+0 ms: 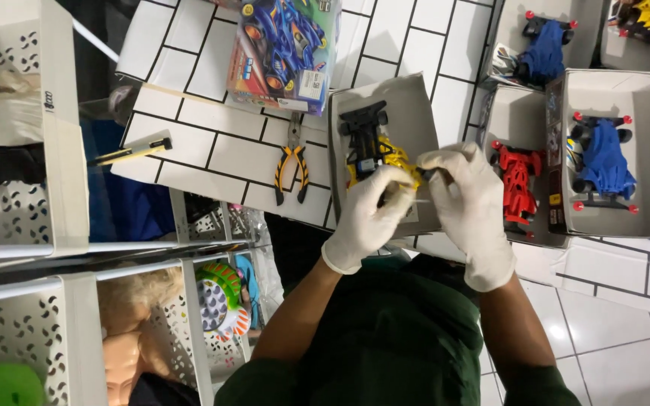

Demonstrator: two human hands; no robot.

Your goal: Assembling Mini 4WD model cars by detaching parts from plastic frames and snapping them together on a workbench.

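Head view: both gloved hands, left hand [366, 218] and right hand [475, 210], fingers pinching yellow-black toy car [374, 150] over grey box [408, 101].

Orange-and-black handled pliers [292, 171] on the white-tiled bench [212, 75], colourful printed toy-car box [283, 53], red toy car [517, 184] and blue toy car [603, 162] in grey cardboard trays, yellow-and-black utility knife [131, 151] at the bench edge

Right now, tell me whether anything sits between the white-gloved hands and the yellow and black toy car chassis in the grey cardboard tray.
Nothing visible does: the left hand and right hand are already over the yellow and black toy car chassis.
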